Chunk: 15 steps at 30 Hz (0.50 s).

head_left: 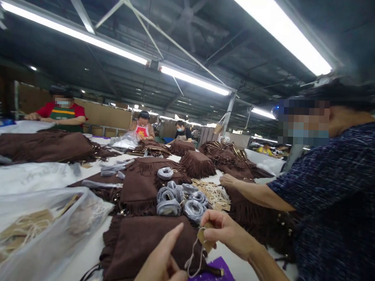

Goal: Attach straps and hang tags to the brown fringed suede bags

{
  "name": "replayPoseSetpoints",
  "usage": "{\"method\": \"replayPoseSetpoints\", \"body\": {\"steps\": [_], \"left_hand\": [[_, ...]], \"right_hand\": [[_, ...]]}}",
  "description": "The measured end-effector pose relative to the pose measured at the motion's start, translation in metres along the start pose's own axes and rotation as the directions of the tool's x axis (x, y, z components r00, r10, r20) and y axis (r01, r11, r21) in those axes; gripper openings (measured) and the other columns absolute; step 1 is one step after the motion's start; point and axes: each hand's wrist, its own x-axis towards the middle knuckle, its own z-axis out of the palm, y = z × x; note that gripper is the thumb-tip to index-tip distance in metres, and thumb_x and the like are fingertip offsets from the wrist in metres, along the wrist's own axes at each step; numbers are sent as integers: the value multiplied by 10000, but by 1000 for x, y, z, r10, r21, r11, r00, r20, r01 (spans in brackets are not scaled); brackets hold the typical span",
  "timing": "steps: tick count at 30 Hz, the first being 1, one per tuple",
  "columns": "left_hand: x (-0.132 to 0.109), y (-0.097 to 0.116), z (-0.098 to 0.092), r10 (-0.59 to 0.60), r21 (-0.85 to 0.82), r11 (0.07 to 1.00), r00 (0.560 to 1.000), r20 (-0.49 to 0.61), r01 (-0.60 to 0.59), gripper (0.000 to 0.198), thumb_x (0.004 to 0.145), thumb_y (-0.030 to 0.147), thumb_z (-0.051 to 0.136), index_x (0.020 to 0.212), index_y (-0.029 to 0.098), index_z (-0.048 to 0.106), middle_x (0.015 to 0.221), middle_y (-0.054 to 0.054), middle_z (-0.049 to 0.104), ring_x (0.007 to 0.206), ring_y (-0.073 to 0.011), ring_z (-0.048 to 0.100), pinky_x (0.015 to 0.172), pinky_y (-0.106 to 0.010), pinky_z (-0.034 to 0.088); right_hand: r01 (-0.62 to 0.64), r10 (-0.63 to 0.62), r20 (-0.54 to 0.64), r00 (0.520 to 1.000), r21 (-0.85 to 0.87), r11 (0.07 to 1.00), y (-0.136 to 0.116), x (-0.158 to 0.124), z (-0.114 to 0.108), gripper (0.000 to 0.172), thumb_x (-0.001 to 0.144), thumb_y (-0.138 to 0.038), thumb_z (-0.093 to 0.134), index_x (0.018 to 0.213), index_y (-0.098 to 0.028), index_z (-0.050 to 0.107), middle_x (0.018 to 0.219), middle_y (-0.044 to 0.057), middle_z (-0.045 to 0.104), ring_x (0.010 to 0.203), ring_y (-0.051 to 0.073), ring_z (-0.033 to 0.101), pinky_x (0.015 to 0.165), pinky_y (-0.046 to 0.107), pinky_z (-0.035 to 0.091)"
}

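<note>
Right hand (224, 232) has a kraft tag (206, 239) pinched between thumb and fingers, its white string (192, 261) hanging down-left. Left hand (163, 264) is spread, index out, thumb well off it; string loop sits right by the thumb tip, can't tell if touching. Both hands are over the near brown fringed bag (140, 245), tag above its right end, purple packet (215, 276) just below. Far edge of that bag runs up against the gray coils (195, 210), so little room forward; loose tag pile (218, 195) just behind those. Right side is tight too: co-worker's forearm (262, 194) reaches across more brown fringed goods (249, 210), torso close in. Best gap is left, a strip of bare white table (86, 254) between the fringed bag and the clear plastic bag (83, 219) with more tags inside. Air between the two hands is clear except for the string.
</note>
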Motion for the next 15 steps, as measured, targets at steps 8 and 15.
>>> {"method": "replayPoseSetpoints", "body": {"steps": [8, 15], "left_hand": [[6, -12, 25, -93, -576, 786, 965, 246, 223, 339, 600, 252, 736, 899, 100, 687, 705, -9, 646, 619, -90, 561, 617, -200, 396], [-11, -13, 3, -261, -354, 884, 950, 171, 307, 145, 608, 221, 658, 694, 106, 680, 572, -3, 649, 490, -87, 518, 501, -190, 366]], "right_hand": [[22, -25, 75, 997, 43, 999, -4, -10, 25, 270, 666, -292, 808, 811, -164, 620, 615, -58, 606, 519, 75, 510, 500, 185, 361], [-50, 47, 67, 997, 44, 998, 8, -20, 14, 234, 637, -172, 710, 853, -171, 621, 661, -38, 664, 555, 95, 566, 506, 187, 381]]}}
